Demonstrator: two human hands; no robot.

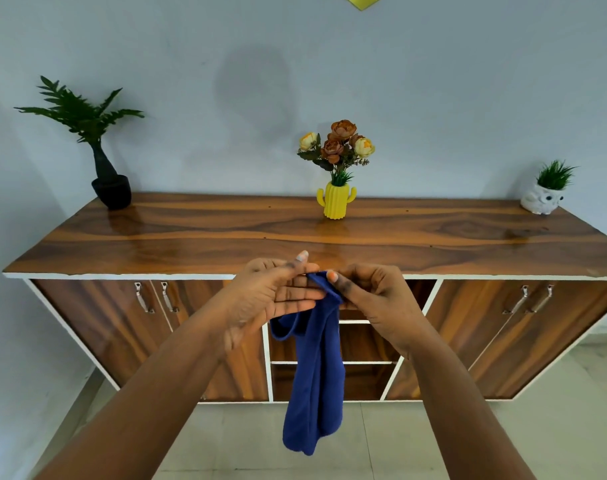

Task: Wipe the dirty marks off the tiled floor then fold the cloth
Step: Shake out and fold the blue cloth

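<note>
Holding the blue cloth (316, 368) at centre frame: our right hand (371, 296) pinches its top corner, our left hand (274, 292) lies half-open against it. Cloth hangs limp above the tiled floor (433, 445), before the wooden cabinet (191, 237).

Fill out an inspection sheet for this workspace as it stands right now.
Surface: pale tiled floor; no dirty marks visible in the part shown.
Job's things: blue cloth hanging loose in the air, not folded.
Clutter: nothing seen on the floor.
Grippers: right hand pinches the cloth's top corner; left hand touches the same corner, fingers extended.
Cables: nothing seen.
Surroundings: wooden sideboard against the wall, bearing a black potted plant, yellow cactus vase with flowers, and white owl planter.
</note>
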